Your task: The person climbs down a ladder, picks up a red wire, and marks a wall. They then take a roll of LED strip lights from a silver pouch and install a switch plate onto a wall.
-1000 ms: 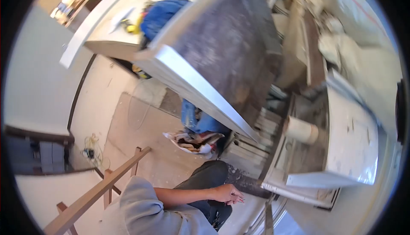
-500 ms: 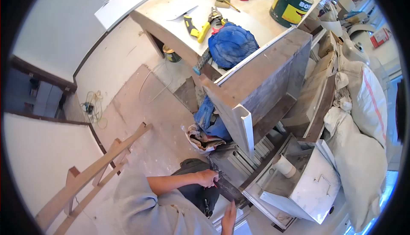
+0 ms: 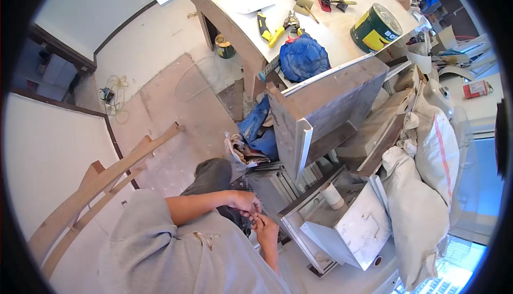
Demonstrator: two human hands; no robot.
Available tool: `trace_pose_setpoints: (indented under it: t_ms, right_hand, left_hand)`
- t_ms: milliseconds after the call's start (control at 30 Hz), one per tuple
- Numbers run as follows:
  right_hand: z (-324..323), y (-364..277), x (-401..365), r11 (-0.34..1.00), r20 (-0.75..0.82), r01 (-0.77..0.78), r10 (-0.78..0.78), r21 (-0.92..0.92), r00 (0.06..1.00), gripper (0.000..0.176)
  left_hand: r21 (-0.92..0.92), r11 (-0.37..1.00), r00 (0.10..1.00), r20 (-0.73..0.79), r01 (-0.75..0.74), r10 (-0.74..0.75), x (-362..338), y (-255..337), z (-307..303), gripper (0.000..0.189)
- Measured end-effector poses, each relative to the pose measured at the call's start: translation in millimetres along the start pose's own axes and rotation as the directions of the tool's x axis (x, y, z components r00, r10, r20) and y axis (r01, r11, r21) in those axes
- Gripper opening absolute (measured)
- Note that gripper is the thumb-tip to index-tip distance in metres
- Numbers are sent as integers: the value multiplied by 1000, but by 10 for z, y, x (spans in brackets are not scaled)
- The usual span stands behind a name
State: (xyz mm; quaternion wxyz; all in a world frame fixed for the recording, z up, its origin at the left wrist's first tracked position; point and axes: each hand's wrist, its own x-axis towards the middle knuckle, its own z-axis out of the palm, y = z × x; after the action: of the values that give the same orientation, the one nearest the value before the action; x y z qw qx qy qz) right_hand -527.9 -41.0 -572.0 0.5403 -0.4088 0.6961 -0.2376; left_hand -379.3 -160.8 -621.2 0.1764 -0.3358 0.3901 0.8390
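Head view: the bench (image 3: 331, 32) and leaning grey panel (image 3: 331, 102) now sit farther off. The stack of grey slats (image 3: 288, 184) lies just beside your hands. Your right hand (image 3: 265, 229) has come up to your left hand (image 3: 243, 202), fingertips touching. Each grip is curled, and I cannot tell what, if anything, it grasps.

Daylight, bright and even. The strongest light is at the lower right, where a window (image 3: 475, 187) washes out to pale blue-white glare. The worktop (image 3: 326, 32) and white sack (image 3: 441, 150) are close to overexposed. The floor (image 3: 160, 107) is evenly lit with soft shadows, darkest under the worktop.

Fisheye lens: round black vignette, and straight edges bow hard toward the rim. The centre is fairly sharp, with no motion blur.

The left hand (image 3: 243, 202) and right hand (image 3: 265, 229) are in mild shade, fingers too small to resolve.
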Motion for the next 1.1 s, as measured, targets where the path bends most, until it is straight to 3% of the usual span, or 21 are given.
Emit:
trace_pose_setpoints:
  t_ms: [133,167,267,367,467,567,667,767,900,933,1033,1100]
  right_hand:
    - [0,-346,262,994,-65,51,-58,-101,996,17]
    - [33,-471,338,979,-63,99,-111,-177,992,16]
    - [242,-796,611,892,-89,191,-247,-409,965,14]
    - [397,-1414,896,790,-109,183,-300,-586,948,13]
    - [461,-2054,1194,759,-133,154,-302,-632,944,13]
    - [505,-2976,1565,807,-33,132,-184,-575,982,13]
    - [670,-3608,2006,867,116,171,-132,-469,985,12]
    - [895,-3999,2424,891,263,290,-203,-350,943,12]
    - [1123,-3951,2811,889,403,311,-163,-335,901,11]
    - [1194,-3980,2863,894,428,327,-178,-305,886,11]
    - [1259,-4032,2903,909,439,348,-223,-229,870,11]
    - [1286,-3932,2894,925,430,333,-229,-184,873,11]
  left_hand:
    - [-86,992,990,100,-91,99,-109,167,-323,25]
    - [-24,994,990,90,-104,105,-213,248,-440,16]
    - [169,979,990,97,-114,99,-304,341,-903,15]
    - [488,842,972,151,-230,178,-496,616,-1437,16]
    - [480,792,925,228,-379,304,-890,880,-1985,18]
    - [276,818,861,227,-504,455,-1612,1148,-2536,19]
    - [48,852,830,261,-522,494,-2243,1265,-3058,20]
    - [-49,852,836,170,-522,522,-2658,1148,-3366,21]
    - [0,853,853,-3,-522,522,-2944,932,-3549,23]
    - [-64,839,841,-35,-541,540,-2996,863,-3553,24]
    - [-214,784,806,-37,-583,590,-3058,759,-3538,25]
    - [-183,804,822,-43,-565,568,-3067,742,-3541,23]
